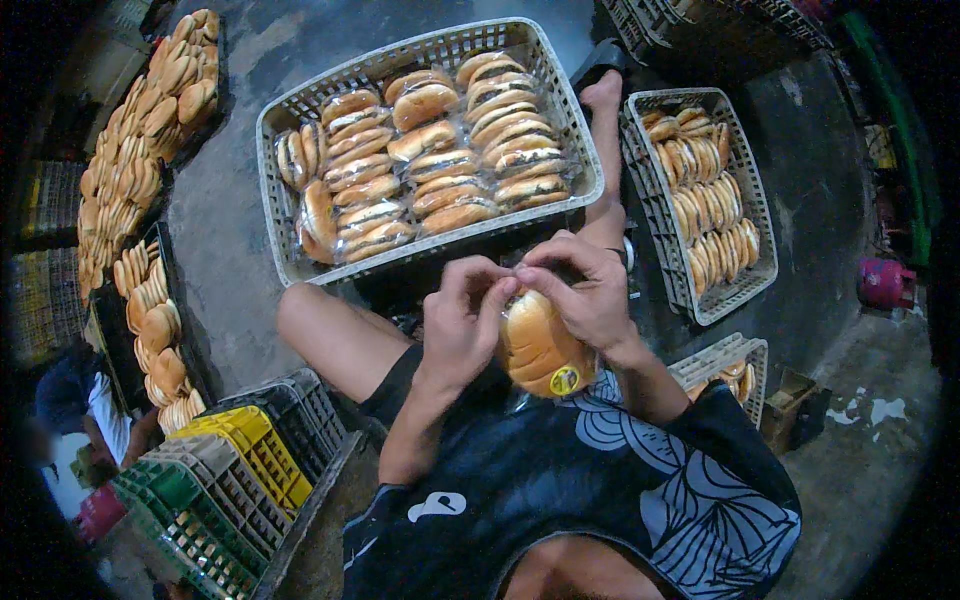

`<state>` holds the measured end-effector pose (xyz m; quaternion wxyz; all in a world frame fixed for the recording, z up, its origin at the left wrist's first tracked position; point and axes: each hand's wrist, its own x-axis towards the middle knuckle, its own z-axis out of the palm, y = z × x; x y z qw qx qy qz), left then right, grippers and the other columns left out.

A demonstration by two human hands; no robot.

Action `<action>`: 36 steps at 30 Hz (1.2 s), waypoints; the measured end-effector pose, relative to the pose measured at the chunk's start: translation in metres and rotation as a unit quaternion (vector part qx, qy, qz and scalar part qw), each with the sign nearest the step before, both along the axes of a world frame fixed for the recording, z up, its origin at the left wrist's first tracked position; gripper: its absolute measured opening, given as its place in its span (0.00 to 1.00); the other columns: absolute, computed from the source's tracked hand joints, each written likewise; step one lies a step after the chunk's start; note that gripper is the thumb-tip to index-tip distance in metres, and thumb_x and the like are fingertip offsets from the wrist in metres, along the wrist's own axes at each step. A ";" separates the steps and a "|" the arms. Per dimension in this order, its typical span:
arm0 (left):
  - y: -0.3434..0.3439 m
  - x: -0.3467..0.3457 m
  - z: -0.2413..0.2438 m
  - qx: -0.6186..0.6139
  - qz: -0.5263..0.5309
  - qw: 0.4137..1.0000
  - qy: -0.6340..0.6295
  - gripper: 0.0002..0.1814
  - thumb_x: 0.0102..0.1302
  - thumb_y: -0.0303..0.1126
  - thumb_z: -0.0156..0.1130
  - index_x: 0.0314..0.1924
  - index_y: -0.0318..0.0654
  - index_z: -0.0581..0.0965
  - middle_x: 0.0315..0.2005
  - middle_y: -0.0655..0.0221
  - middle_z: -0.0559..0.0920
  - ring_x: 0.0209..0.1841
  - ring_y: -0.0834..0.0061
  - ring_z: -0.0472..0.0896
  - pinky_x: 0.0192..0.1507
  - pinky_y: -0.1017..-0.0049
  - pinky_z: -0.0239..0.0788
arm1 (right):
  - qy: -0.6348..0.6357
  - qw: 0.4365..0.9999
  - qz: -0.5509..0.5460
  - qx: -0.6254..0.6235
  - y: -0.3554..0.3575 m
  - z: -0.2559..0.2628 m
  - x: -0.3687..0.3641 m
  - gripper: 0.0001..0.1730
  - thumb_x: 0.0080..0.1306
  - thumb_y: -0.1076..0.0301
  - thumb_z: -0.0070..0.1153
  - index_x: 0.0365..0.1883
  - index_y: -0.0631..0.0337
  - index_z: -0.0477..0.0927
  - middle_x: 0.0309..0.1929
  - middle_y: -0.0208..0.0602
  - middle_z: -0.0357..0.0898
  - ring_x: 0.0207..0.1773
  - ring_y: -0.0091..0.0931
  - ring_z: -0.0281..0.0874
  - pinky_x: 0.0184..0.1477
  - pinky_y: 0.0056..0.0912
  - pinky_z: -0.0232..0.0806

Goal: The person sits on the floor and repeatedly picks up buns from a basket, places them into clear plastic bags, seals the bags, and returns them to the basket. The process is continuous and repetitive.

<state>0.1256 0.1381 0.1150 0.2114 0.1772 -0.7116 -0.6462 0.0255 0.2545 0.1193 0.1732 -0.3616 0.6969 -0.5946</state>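
Between my hands hangs a bread bun in a clear plastic bag (541, 341), with a round yellow sticker low on its front. My left hand (469, 315) pinches the top of the bag between thumb and fingertips. From the other side, my right hand (581, 289) pinches the same gathered top, its fingertips touching those of my left hand. Just beyond my hands sits a large pale plastic crate (431, 241) holding rows of filled buns (442, 184), many of them in clear wrap.
To the right stands a tall crate (664, 251) of buns, with another crate (759, 375) nearer me. Stacked crates (255, 450) stand at lower left. Trays of loose buns (142, 150) line the left side, near another person (82, 405). A pink gas cylinder (885, 283) is far right.
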 end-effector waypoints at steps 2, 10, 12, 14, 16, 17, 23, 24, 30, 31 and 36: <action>-0.001 0.001 0.000 -0.128 -0.050 0.990 -0.026 0.10 0.54 0.17 0.55 0.37 0.33 0.71 0.28 0.58 0.79 0.31 0.67 0.81 0.33 0.75 0.71 | 0.059 0.996 0.036 0.052 0.001 0.009 -0.005 0.08 0.53 0.75 0.56 0.33 0.65 0.75 0.29 0.37 0.75 0.34 0.31 0.73 0.37 0.29 0.66; 0.031 0.005 -0.016 -0.201 -0.133 0.959 -0.150 0.06 0.59 0.26 0.54 0.34 0.31 0.72 0.27 0.61 0.74 0.32 0.65 0.74 0.39 0.74 0.65 | 0.097 0.963 0.051 0.247 0.037 0.005 0.011 0.07 0.54 0.72 0.52 0.31 0.62 0.75 0.32 0.38 0.72 0.38 0.35 0.69 0.39 0.35 0.64; 0.031 0.005 -0.046 -0.032 -0.191 0.963 -0.189 0.06 0.59 0.28 0.54 0.34 0.32 0.72 0.29 0.64 0.74 0.35 0.70 0.72 0.42 0.75 0.63 | 0.042 0.952 0.025 0.303 0.040 0.005 0.016 0.11 0.53 0.71 0.52 0.36 0.62 0.73 0.31 0.39 0.72 0.38 0.34 0.69 0.39 0.35 0.64; 0.030 0.005 -0.089 0.292 -0.250 0.891 -0.241 0.06 0.60 0.29 0.52 0.33 0.33 0.72 0.31 0.67 0.73 0.37 0.75 0.71 0.43 0.75 0.62 | 0.220 0.912 0.099 0.332 0.054 -0.017 0.019 0.19 0.54 0.69 0.53 0.44 0.63 0.68 0.30 0.40 0.71 0.39 0.36 0.69 0.41 0.35 0.64; 0.036 -0.002 -0.082 0.227 -0.203 0.917 -0.257 0.07 0.60 0.28 0.52 0.36 0.32 0.73 0.32 0.68 0.74 0.38 0.76 0.71 0.43 0.77 0.62 | 0.222 0.918 0.062 0.323 0.063 -0.035 0.029 0.17 0.54 0.69 0.53 0.42 0.63 0.69 0.31 0.39 0.71 0.41 0.37 0.69 0.42 0.36 0.64; 0.041 -0.007 -0.074 0.194 -0.185 0.927 -0.262 0.08 0.59 0.27 0.51 0.38 0.32 0.73 0.33 0.68 0.74 0.38 0.77 0.71 0.43 0.78 0.62 | 0.224 0.919 0.039 0.322 0.066 -0.038 0.031 0.17 0.54 0.68 0.53 0.41 0.63 0.70 0.31 0.39 0.71 0.42 0.37 0.69 0.43 0.36 0.64; 0.083 -0.032 -0.088 0.052 -0.042 0.998 0.012 0.16 0.63 0.41 0.50 0.37 0.33 0.73 0.36 0.59 0.76 0.40 0.67 0.74 0.44 0.72 0.64 | -0.160 0.966 -0.080 0.185 0.083 -0.048 -0.011 0.37 0.56 0.46 0.51 0.50 0.72 0.60 0.43 0.47 0.66 0.42 0.36 0.68 0.44 0.34 0.63; 0.096 -0.050 -0.092 0.087 -0.020 0.995 0.046 0.14 0.63 0.39 0.51 0.35 0.32 0.73 0.34 0.59 0.76 0.39 0.67 0.74 0.43 0.71 0.65 | -0.163 0.970 -0.165 0.068 0.080 -0.062 -0.007 0.42 0.56 0.42 0.48 0.53 0.72 0.57 0.43 0.46 0.66 0.41 0.34 0.67 0.44 0.33 0.62; 0.111 -0.093 -0.089 0.112 0.070 0.990 -0.041 0.10 0.63 0.32 0.49 0.34 0.31 0.72 0.35 0.62 0.76 0.39 0.72 0.73 0.44 0.74 0.64 | -0.173 0.775 -0.335 0.507 0.182 -0.222 -0.083 0.43 0.59 0.44 0.47 0.61 0.66 0.49 0.41 0.53 0.73 0.44 0.44 0.72 0.44 0.42 0.64; 0.110 -0.095 -0.092 0.109 0.055 0.991 -0.053 0.10 0.63 0.32 0.49 0.34 0.31 0.72 0.35 0.62 0.75 0.39 0.72 0.73 0.45 0.74 0.64 | -0.090 0.711 -0.312 0.624 0.212 -0.279 -0.084 0.42 0.58 0.44 0.49 0.59 0.68 0.54 0.39 0.54 0.75 0.44 0.46 0.72 0.42 0.44 0.65; 0.093 -0.081 -0.106 0.123 0.109 0.978 -0.132 0.10 0.64 0.31 0.47 0.35 0.31 0.72 0.35 0.64 0.75 0.39 0.76 0.72 0.45 0.77 0.62 | -0.258 0.803 -0.233 0.484 0.247 -0.302 -0.074 0.24 0.62 0.52 0.45 0.45 0.65 0.73 0.37 0.53 0.76 0.39 0.43 0.75 0.41 0.44 0.65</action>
